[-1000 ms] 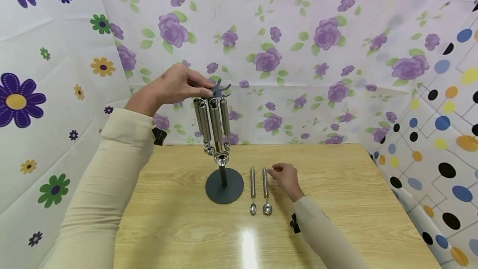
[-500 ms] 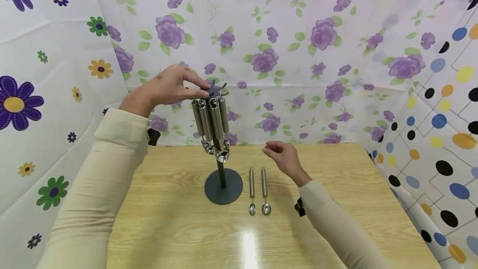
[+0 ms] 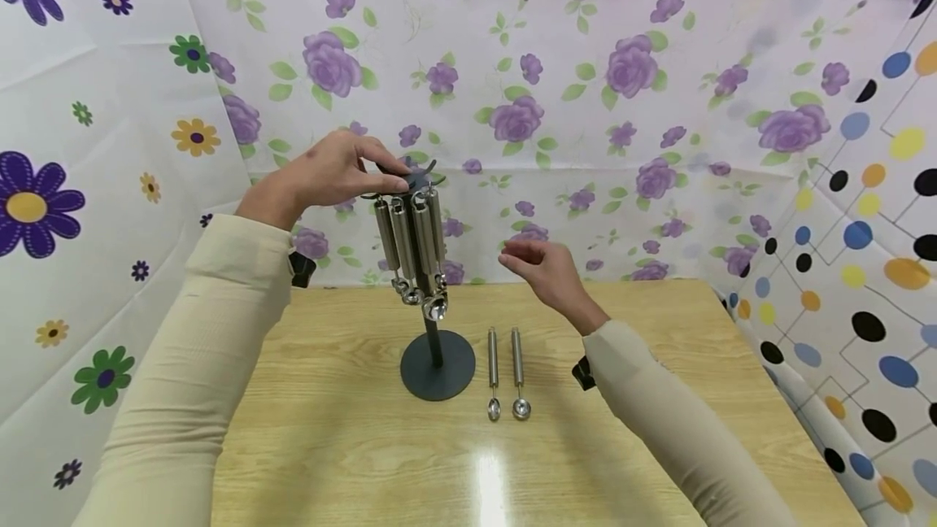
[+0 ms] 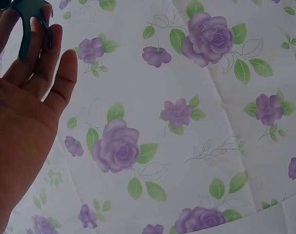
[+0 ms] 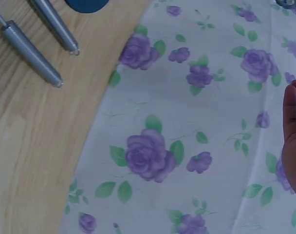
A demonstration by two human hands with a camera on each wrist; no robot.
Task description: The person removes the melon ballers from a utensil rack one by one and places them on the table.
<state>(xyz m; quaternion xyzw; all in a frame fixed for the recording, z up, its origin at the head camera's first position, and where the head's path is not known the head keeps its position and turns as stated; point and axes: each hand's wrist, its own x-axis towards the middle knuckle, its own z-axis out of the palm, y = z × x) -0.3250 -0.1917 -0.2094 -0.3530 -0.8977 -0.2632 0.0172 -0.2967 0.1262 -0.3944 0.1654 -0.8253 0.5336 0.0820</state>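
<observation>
My left hand (image 3: 344, 169) pinches the dark hooked top (image 3: 419, 179) of a utensil stand between thumb and fingers. In the left wrist view, its curved hook (image 4: 25, 36) crosses in front of the fingers. Several metal-handled scoops (image 3: 405, 238) hang from the hooks, bowls down. To the right of them, my right hand (image 3: 552, 275) is raised above the table with nothing in it, fingers loosely bent. Below it lie two more utensils side by side: one with a small oval head (image 3: 494, 358) and a melon baller with a round head (image 3: 518, 358).
The stand's round dark base (image 3: 437, 381) rests on the wooden table (image 3: 351, 446). A flowered cloth (image 3: 586, 128) hangs behind the table's back edge. Patterned cloths also stand at the left (image 3: 124, 267) and right (image 3: 871, 283).
My right hand has let go of or left the melon baller's handle and moved up towards the stand. The stand's hooked top and hanging scoops have turned slightly; my left hand stays there.
</observation>
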